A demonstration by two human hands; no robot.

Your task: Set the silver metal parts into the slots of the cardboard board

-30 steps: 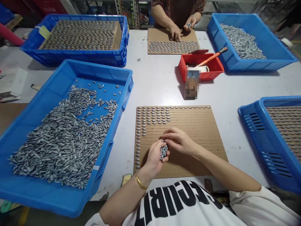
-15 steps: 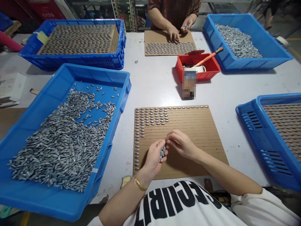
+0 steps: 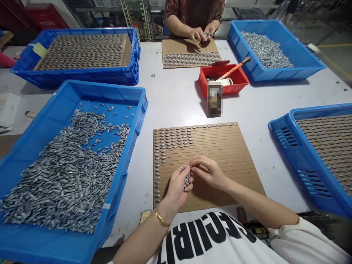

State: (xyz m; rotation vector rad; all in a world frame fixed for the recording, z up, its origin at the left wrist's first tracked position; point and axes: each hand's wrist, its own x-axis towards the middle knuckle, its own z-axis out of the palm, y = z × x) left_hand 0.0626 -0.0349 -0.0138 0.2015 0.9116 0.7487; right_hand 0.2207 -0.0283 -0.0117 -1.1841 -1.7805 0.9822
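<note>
My left hand (image 3: 178, 182) is closed around a small heap of grey spindle-shaped metal pieces (image 3: 187, 180), palm side up above the cardboard sheet. The fingertips of my right hand (image 3: 206, 171) are pinched together against my left thumb and forefinger; whatever they grip is too small and hidden to make out. Beneath both hands lies the ridged cardboard sheet (image 3: 220, 146). Similar metal pieces (image 3: 173, 137) lie in rows at its upper left, with one line along the top edge and another down the left edge.
A blue tray (image 3: 143, 106) heaped with loose metal pieces stands at left. Blue crates with filled boards (image 3: 82, 51) are at back left and right (image 3: 288, 146). A red box (image 3: 236, 88) holds an orange-handled tool. Across the table, a co-worker's hands (image 3: 202, 33) hover over another cardboard sheet.
The whole view has shifted slightly. My hands stay together over the sheet, almost unchanged. The co-worker's one hand has lifted from the far sheet and come to the other hand.
</note>
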